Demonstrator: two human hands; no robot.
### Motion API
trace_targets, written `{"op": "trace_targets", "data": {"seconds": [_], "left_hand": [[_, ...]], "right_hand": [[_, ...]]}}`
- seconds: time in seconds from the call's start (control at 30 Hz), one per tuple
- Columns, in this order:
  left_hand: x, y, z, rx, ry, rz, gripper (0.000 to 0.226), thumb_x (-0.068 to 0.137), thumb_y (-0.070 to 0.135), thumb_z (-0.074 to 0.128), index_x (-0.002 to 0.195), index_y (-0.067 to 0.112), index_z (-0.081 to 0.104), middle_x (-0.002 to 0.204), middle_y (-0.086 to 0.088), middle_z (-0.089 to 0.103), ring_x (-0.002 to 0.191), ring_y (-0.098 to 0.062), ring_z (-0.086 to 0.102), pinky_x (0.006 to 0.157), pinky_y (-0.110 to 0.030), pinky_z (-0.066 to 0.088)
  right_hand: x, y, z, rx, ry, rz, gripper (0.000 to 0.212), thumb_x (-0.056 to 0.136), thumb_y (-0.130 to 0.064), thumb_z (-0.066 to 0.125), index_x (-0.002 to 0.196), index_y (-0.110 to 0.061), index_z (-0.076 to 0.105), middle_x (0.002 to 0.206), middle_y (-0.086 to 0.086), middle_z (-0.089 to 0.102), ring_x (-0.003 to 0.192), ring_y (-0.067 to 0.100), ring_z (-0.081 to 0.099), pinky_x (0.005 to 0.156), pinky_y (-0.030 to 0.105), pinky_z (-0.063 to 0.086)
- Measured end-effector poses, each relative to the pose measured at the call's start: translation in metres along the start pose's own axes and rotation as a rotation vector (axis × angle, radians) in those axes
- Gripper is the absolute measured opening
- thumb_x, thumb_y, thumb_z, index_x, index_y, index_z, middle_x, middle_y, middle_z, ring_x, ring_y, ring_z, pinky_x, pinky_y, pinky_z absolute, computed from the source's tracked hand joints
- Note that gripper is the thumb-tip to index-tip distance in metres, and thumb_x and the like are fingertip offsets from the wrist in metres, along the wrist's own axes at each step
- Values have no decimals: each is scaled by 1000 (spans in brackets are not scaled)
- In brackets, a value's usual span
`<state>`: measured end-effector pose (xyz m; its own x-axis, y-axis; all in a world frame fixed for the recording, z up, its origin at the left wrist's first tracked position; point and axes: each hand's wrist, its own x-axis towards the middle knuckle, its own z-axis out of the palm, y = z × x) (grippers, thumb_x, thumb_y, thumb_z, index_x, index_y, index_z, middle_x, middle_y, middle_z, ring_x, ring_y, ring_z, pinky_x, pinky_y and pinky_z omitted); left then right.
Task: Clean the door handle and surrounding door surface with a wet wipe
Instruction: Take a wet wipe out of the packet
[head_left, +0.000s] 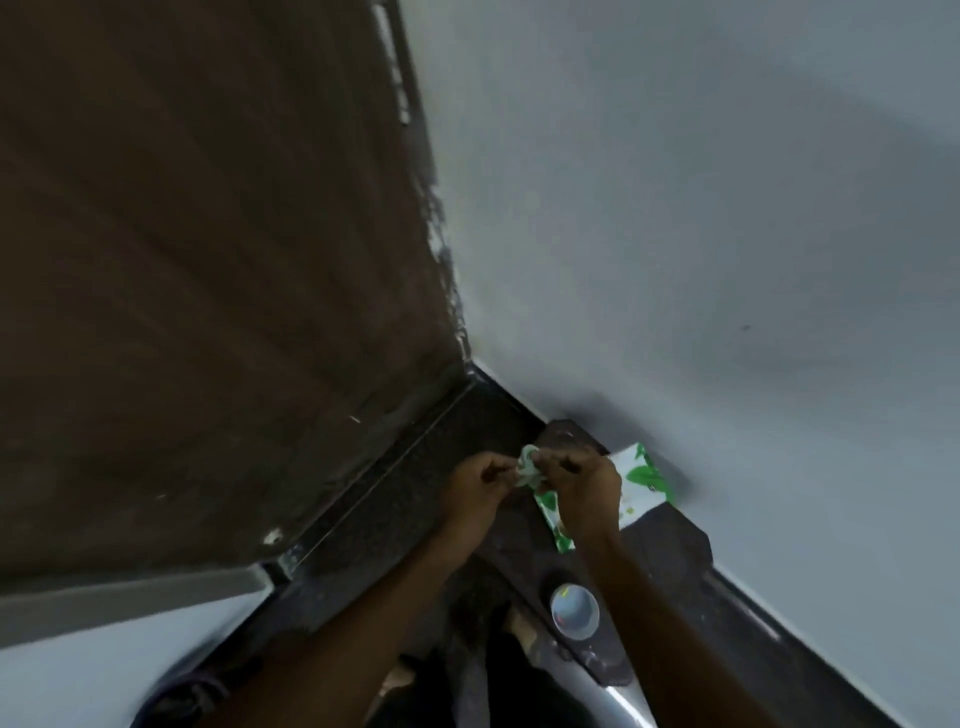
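A small crumpled white wet wipe (527, 465) is pinched between my two hands, low in the view above the dark floor. My left hand (475, 491) grips its left side and my right hand (584, 488) grips its right side. Just behind my right hand lies a white pack of wipes with green leaves (641, 483), resting on a dark wooden piece by the wall. The brown wooden door (208, 260) fills the upper left. Its handle is not in view.
A pale grey wall (675, 208) fills the right side. A dark wooden object (670, 540) lies on the floor along the wall, with a round white cap or cup (574, 608) beside it. Something shiny and metallic (618, 696) lies below.
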<state>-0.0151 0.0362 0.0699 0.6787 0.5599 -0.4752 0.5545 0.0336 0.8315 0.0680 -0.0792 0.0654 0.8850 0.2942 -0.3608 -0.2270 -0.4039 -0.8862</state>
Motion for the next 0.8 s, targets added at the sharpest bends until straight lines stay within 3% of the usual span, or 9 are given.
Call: {"op": "trace_targets", "data": {"seconds": [0.07,0.13,0.27,0.33,0.43,0.5,0.63,0.7,0.8], "left_hand": [[-17,2,-24,-55,92,-21,5,90,9,71,94,7,73,76,-1,71,56,2,58,53,-11,44],[-32,4,-47,-120,180,-36,5,89,12,72,95,13,71,75,2,70,51,7,56,51,-10,42],[-70,-8,-109,-252,366,26,29,90,11,70,115,28,68,84,1,73,65,1,63,61,-15,49],[-87,-16,-135,-274,402,63,30,92,13,69,118,28,70,93,7,76,80,-1,69,70,-17,53],[-114,-32,-173,-298,500,60,22,90,16,72,111,23,75,104,13,76,98,-5,71,86,-25,57],[-127,-45,-191,-278,595,35,16,90,11,72,102,21,75,100,11,76,98,-9,70,86,-24,56],[-148,-63,-230,-312,799,-14,15,90,-4,66,104,-9,69,101,-21,74,99,-33,70,80,-26,57],[-158,-68,-252,-464,859,-25,13,87,7,75,97,-1,73,94,-14,77,93,-29,72,82,-37,59],[-175,-74,-288,-571,913,-70,7,85,21,79,86,16,74,83,1,78,82,-16,74,79,-39,60]], "right_hand": [[-9,-20,15,52,-150,3,16,85,-10,76,77,-23,80,78,3,78,74,24,74,73,37,61],[-17,-39,33,73,-293,-35,26,85,-6,75,75,-29,79,78,-2,79,75,17,75,69,25,59],[-40,-74,92,33,-486,-93,21,83,-2,76,86,-24,77,85,4,79,83,26,75,76,37,60],[-53,-87,121,-1,-557,-104,18,81,-3,78,91,-19,76,82,3,78,82,26,75,73,35,61],[-84,-105,163,-64,-608,-153,20,79,-2,79,96,-12,73,82,-1,76,79,18,72,71,30,60],[-106,-111,185,-108,-590,-186,24,77,-3,80,90,-21,70,86,-1,74,81,15,70,74,30,57],[-153,-121,229,-156,-611,-254,22,84,-13,77,69,-28,72,70,-11,74,69,-2,69,66,12,52],[-176,-129,250,-150,-662,-263,24,88,-25,74,64,-27,75,66,-12,74,63,-4,67,60,10,49],[-204,-139,279,-187,-809,-189,18,91,-36,69,77,-32,80,77,-13,78,75,-2,72,71,20,55]]}}
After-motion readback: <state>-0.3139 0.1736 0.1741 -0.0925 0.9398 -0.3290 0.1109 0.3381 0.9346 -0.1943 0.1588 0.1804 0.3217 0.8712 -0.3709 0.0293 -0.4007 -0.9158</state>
